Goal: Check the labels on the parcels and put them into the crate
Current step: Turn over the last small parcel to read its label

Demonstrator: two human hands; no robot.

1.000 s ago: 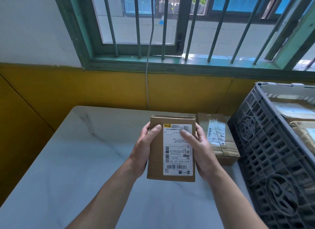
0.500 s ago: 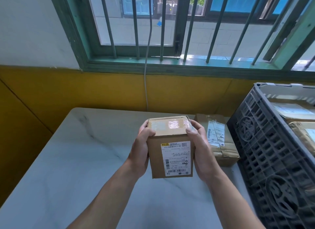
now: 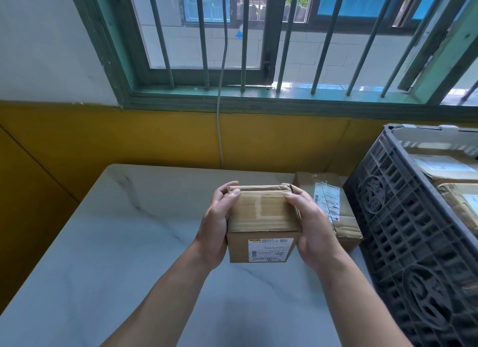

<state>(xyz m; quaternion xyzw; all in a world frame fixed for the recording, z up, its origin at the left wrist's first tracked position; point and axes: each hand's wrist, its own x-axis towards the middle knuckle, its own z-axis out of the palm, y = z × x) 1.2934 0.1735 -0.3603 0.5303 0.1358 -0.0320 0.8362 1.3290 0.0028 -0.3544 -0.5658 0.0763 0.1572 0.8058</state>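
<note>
white marble-look table [image 3: 108, 243] under a barred window [image 3: 258, 36]; left hand [image 3: 214, 233] and right hand [image 3: 313, 230] clamp curled fingers on a cardboard parcel [image 3: 263, 217] above it, label [image 3: 270, 249] facing the person. second parcel [image 3: 333, 207] lies beside the dark crate [image 3: 403, 230].

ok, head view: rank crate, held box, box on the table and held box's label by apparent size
1. crate, largest, partly out of frame.
2. held box and box on the table: unsure, the held one is nearer and the other is partly hidden.
3. label, smallest.
</note>
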